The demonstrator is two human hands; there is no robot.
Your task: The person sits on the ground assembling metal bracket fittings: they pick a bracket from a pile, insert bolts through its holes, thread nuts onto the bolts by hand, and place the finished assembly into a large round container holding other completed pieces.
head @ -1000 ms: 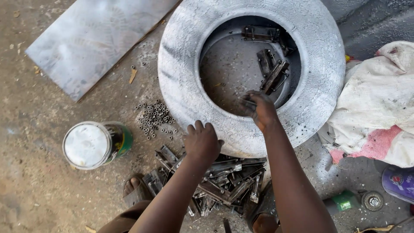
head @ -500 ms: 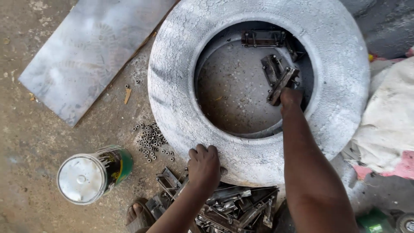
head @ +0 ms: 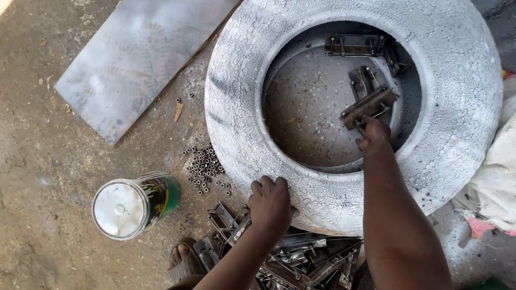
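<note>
**Q:** Two hands are in view; what does each one do?

**A:** The right hand point(head: 374, 135) reaches down inside a big tyre point(head: 242, 107) and closes its fingers on the lower end of a flat metal bracket point(head: 370, 106). The left hand point(head: 270, 203) lies palm down on the tyre's near wall, fingers loosely curled over the rubber, gripping nothing.

**Q:** How does the bracket look, and where is it?

**A:** It is a short grey steel piece, dusted pale like the tyre, with small bolts sticking out along one edge. It is held tilted inside the tyre's round opening, on the right side, near the inner rim. More brackets point(head: 355, 45) rest against the far inner wall.

**Q:** And the tyre?

**A:** It lies flat on dirt ground, coated in cracked whitish-grey paint.

**Q:** What lies around it?

**A:** A heap of metal parts point(head: 301, 260) by the near wall, scattered small nuts point(head: 204, 166), a tin can point(head: 133, 203) on its side, and a grey sheet point(head: 140, 59).
</note>
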